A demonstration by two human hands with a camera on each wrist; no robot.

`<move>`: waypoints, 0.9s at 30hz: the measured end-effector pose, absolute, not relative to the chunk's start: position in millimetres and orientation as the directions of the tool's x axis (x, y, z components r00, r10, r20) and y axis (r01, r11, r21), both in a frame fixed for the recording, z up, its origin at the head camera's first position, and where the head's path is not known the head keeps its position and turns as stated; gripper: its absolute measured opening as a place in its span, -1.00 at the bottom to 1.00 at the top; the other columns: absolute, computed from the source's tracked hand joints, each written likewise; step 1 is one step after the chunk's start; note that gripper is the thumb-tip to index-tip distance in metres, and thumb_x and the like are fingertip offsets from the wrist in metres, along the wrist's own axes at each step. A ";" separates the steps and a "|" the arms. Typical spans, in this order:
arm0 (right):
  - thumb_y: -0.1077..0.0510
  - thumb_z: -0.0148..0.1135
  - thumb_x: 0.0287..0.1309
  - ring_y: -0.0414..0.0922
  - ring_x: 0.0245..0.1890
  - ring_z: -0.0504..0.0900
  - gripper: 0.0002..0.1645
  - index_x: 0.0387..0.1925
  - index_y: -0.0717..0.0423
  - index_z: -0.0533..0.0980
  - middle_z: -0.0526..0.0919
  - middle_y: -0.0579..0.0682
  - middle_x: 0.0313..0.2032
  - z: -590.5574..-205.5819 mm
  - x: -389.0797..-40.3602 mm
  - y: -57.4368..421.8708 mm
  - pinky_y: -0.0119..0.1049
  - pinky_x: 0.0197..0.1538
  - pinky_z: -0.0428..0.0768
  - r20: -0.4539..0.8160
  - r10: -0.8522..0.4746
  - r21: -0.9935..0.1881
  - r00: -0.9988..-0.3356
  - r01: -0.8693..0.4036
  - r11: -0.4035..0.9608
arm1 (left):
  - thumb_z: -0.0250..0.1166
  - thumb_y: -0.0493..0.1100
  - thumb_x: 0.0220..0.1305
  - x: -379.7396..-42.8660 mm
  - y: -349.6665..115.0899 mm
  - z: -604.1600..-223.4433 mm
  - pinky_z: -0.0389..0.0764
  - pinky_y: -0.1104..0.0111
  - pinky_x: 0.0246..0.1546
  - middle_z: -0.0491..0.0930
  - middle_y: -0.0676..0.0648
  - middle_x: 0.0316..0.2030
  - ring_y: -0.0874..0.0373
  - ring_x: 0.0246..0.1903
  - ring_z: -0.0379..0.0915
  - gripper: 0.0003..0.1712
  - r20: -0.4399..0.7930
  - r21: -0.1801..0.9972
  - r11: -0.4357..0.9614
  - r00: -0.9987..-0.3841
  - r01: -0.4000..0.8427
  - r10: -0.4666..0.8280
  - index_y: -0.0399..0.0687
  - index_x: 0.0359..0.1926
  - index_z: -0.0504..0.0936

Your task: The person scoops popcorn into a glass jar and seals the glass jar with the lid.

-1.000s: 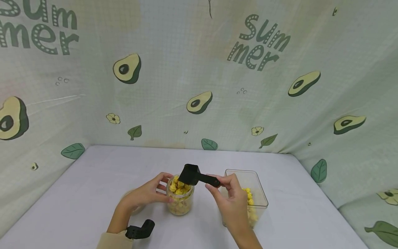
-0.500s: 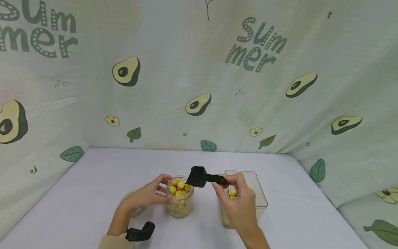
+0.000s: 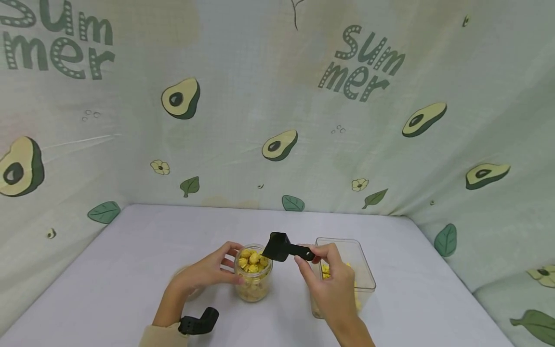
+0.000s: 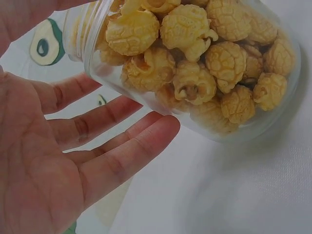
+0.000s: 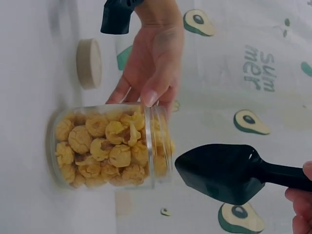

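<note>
An upright clear jar [image 3: 253, 290] is filled with yellow popcorn [image 5: 100, 146] up to its open mouth. My left hand [image 3: 210, 269] holds it from the left, thumb near the neck and fingers along the far side. In my right hand [image 3: 330, 282], thumb and fingers pinch the handle of a black scoop [image 3: 277, 246]. The scoop is tipped with its blade edge at the right side of the jar's mouth, close over the popcorn in the right wrist view. No popcorn shows in the visible part of the scoop.
Partly hidden by my right hand stands a clear rectangular container [image 3: 352, 255] with more popcorn [image 3: 326, 271] inside. A round, pale lid [image 5: 88, 64] lies on the white table [image 3: 173, 231] behind my left wrist. A printed cloth [image 3: 225, 96] hangs behind the table.
My right hand has drawn the scoop to the right, from over the middle of the jar to its right rim. The left hand stays on the jar.
</note>
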State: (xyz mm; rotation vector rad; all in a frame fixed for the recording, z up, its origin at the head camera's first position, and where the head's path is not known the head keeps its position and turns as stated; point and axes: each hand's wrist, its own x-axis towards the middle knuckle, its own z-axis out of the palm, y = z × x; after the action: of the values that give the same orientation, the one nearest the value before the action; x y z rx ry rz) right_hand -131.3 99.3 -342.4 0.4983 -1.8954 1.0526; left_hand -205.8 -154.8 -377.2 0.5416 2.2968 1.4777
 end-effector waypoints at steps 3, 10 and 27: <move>0.39 0.48 -0.28 -0.27 -0.43 0.44 -0.60 -0.38 0.17 0.45 0.74 -0.08 -0.34 -345.0 -130.5 98.7 -0.56 -0.24 0.45 0.833 0.080 -0.495 -0.547 -0.674 0.548 | 0.44 -0.12 -0.01 -205.5 -154.1 -377.7 0.55 0.22 -0.07 0.34 -0.18 0.10 0.01 0.01 0.34 -0.18 -0.092 0.915 0.383 -0.860 0.125 0.501 -0.14 0.23 0.21; 0.39 0.47 -0.27 -0.27 -0.42 0.46 -0.61 -0.38 0.16 0.44 0.74 -0.05 -0.36 -345.0 -129.0 98.7 -0.58 -0.38 0.42 0.830 0.063 -0.499 -0.554 -0.688 0.528 | 0.44 -0.12 -0.01 -205.5 -154.4 -377.8 0.55 0.22 -0.06 0.36 -0.16 0.08 0.01 0.01 0.34 -0.19 -0.094 0.911 0.392 -0.859 0.130 0.504 -0.12 0.22 0.21; 0.58 0.28 -0.14 -0.28 -0.39 0.52 -0.54 -0.17 0.20 0.46 0.65 -0.21 -0.38 -306.1 -127.4 180.5 -0.61 -0.30 0.48 0.654 0.391 -0.757 -0.648 -0.549 0.355 | 0.45 -0.11 -0.03 -209.2 -155.1 -377.7 0.57 0.23 -0.10 0.30 -0.18 0.11 0.02 0.00 0.35 -0.16 -0.098 0.906 0.403 -0.859 0.132 0.502 -0.13 0.23 0.20</move>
State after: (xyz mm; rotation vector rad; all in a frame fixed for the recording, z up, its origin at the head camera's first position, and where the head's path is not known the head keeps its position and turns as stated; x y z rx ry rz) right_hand -127.4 180.5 -306.1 0.1395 -1.7838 1.4193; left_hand -209.2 -155.1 -377.7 0.5475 2.3084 1.4428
